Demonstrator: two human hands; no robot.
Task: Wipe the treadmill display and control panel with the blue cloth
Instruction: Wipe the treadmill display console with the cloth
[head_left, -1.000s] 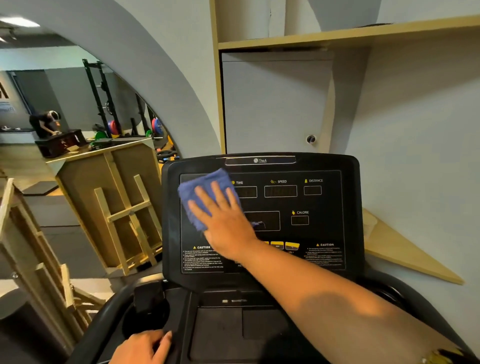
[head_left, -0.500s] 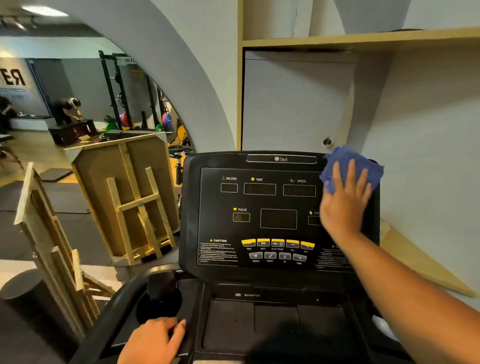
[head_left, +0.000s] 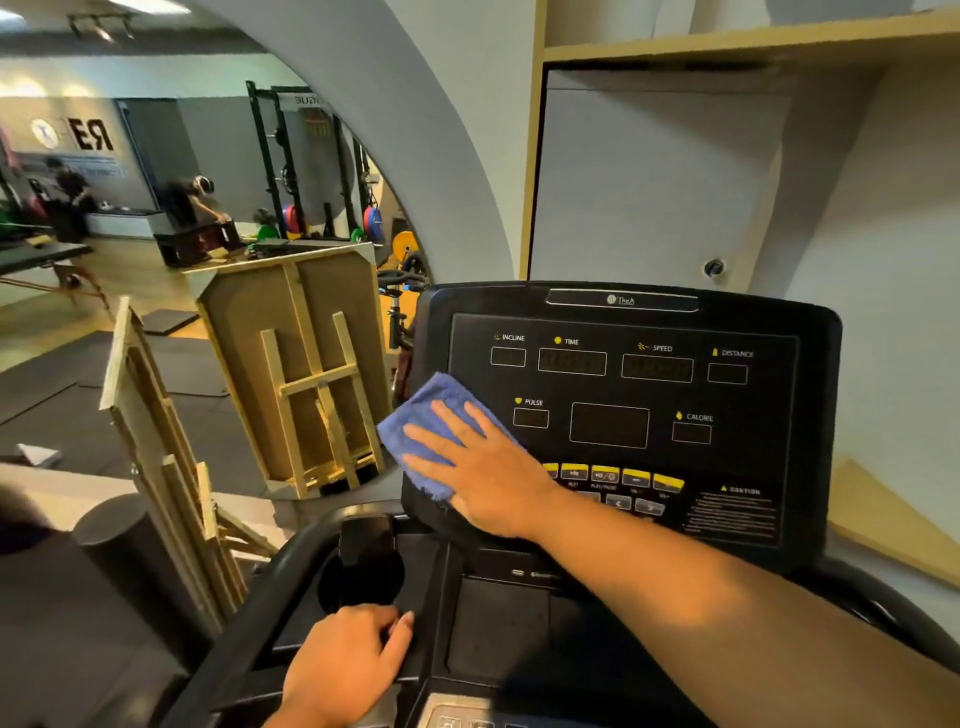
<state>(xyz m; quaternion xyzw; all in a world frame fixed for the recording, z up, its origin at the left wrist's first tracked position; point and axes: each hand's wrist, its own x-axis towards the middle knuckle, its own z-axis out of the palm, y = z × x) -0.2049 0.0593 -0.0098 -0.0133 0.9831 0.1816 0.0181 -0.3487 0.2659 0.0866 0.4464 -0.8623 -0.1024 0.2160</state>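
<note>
- Nearest, the left hand (head_left: 345, 670) is seen at the lower left edge of the treadmill, its fingers curled over the black handrail (head_left: 249, 623) beside the cup holder (head_left: 363, 571); the rail is gripped, apparently as a brace.
- Just beyond, the flat tray (head_left: 498, 623) below the console is seen, dark and partly crossed by the right forearm.
- Further up, the right hand (head_left: 480, 470) is laid flat, fingers straight and spread, on the blue cloth (head_left: 415, 415); nothing is gripped, the cloth being pressed against the panel by the palm and fingers only.
- The blue cloth is found at the lower left corner of the control panel (head_left: 727, 441), overhanging the panel's left edge a little, left of the PULSE window (head_left: 531, 418) and the yellow buttons (head_left: 636, 477).
- The cloth is judged to be light, soft and limp: it will fold or bunch if pushed from one edge, and may slide under a loose palm on the smooth panel. It is best held down through its middle with spread fingers, as here, so that it is dragged whole.
- The buttons are raised, so a snag or an accidental press is thought possible when they are wiped.
- The upper row of display windows (head_left: 571, 361) lies above, uncovered.
- Farthest, a grey cabinet door (head_left: 649, 182) under a wooden shelf (head_left: 727, 36) is seen behind the console, and a mirror (head_left: 182, 260) to the left reflects a gym.
</note>
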